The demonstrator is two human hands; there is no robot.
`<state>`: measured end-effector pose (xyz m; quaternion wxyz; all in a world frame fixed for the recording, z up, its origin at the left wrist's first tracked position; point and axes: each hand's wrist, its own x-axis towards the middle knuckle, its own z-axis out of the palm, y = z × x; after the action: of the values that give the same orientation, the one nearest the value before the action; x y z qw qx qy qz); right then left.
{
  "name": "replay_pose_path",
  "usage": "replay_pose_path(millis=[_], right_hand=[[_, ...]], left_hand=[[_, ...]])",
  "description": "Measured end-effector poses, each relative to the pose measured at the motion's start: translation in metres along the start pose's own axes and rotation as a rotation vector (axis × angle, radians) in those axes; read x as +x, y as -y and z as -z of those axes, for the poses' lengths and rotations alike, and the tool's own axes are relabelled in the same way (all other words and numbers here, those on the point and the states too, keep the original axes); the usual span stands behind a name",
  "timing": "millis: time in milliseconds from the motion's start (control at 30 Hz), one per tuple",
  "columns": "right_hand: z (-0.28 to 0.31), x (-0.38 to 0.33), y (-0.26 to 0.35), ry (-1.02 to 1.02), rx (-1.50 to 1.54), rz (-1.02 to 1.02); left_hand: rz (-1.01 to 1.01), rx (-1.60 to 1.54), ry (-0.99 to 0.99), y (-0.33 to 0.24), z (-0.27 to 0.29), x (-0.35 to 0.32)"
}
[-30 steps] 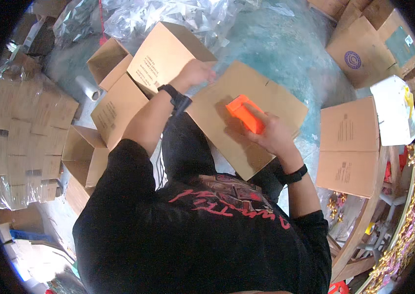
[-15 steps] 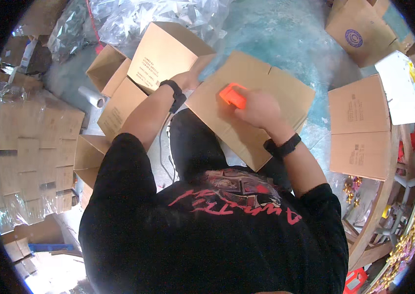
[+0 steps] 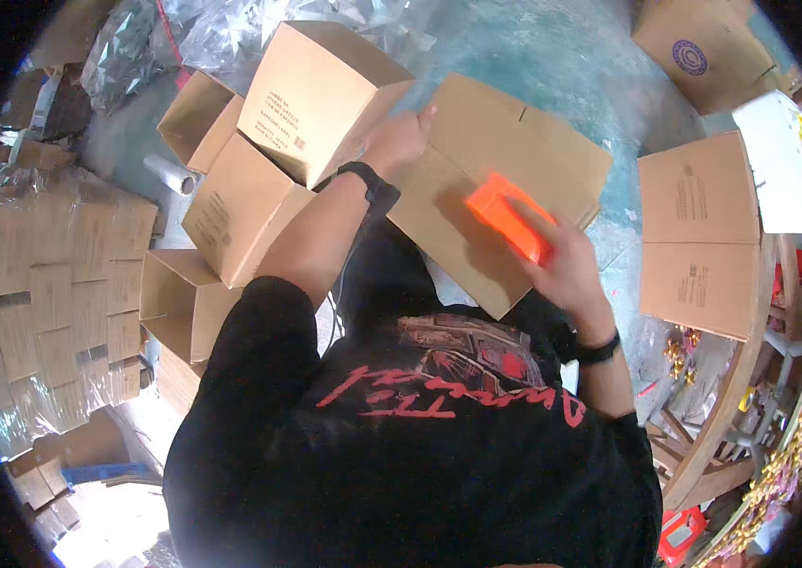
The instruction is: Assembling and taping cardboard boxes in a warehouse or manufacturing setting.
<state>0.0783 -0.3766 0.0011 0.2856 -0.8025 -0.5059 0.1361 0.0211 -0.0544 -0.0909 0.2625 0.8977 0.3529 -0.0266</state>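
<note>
A flattish brown cardboard box (image 3: 515, 133) lies closed in front of my knees, tilted, with one corner toward me. At its left edge is my left hand (image 3: 399, 142), fingers closed on the cardboard with one digit stretched along the far-left side. My right hand (image 3: 567, 270) is wrapped round an orange tape dispenser (image 3: 505, 216), which hovers over the near right part of the box and casts a shadow on it. The dispenser's working end points left and its details are blurred. Both wrists carry black bands.
Open cardboard boxes (image 3: 311, 104) stand close on my left, beside a clear plastic roll (image 3: 171, 175). Wrapped cartons (image 3: 51, 293) are stacked at far left. Silvery plastic bags (image 3: 221, 38) lie beyond. On the right are another carton (image 3: 699, 232) and a wooden frame (image 3: 718, 431).
My right hand has drawn the orange tape dispenser toward me and to the right, lifting it off the box's middle. My left hand has shifted right along the box's edge.
</note>
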Motion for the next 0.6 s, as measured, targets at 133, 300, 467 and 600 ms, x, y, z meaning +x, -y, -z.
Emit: replay_pose_path(millis=[133, 300, 467, 600], right_hand=[[0.038, -0.069, -0.02, 0.058, -0.022, -0.076], [0.07, -0.135, -0.034, 0.079, -0.072, -0.218], [0.051, -0.166, -0.071, 0.084, -0.131, -0.275], [0.021, -0.16, -0.103, 0.096, -0.079, -0.245]], left_hand=[[-0.056, -0.085, -0.033, -0.005, 0.001, -0.011], [-0.16, -0.102, -0.141, 0.0, -0.006, -0.001], [-0.177, -0.037, -0.134, 0.017, -0.021, 0.02], [-0.364, -0.08, -0.261, 0.028, -0.029, 0.029]])
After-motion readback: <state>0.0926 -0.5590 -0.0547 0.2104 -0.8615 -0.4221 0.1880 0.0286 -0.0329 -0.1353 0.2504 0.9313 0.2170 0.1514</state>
